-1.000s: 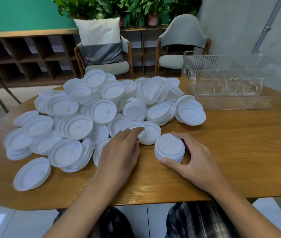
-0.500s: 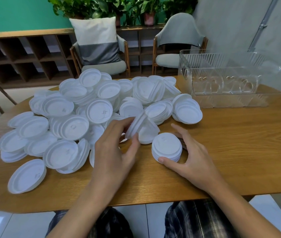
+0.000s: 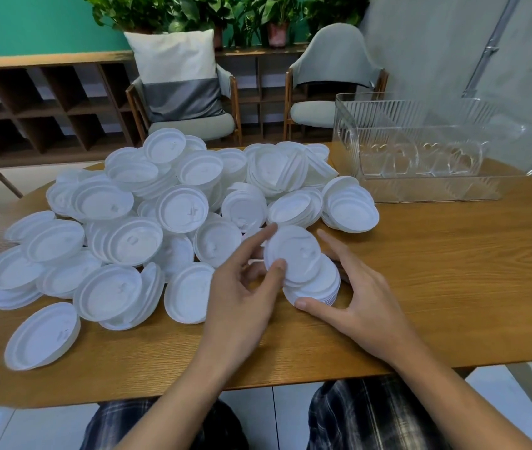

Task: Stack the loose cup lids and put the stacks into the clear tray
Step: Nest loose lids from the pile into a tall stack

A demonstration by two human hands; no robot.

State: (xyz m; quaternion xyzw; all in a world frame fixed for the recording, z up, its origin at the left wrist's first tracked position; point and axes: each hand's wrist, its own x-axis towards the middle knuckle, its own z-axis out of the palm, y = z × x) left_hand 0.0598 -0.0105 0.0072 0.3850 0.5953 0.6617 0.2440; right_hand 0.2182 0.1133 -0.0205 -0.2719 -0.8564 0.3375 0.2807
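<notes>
We log: white lids (image 3: 160,216) heaped left | short stack (image 3: 323,290) near centre, lid (image 3: 293,251) tilted atop | clear tray (image 3: 349,134) far right

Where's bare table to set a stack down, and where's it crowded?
Free: the table right of the right hand, up to the clear tray; also the near-edge strip in front of the lid pile. Crowded: left and middle, under the pile, and at the stack where the left hand holds a lid.
</notes>
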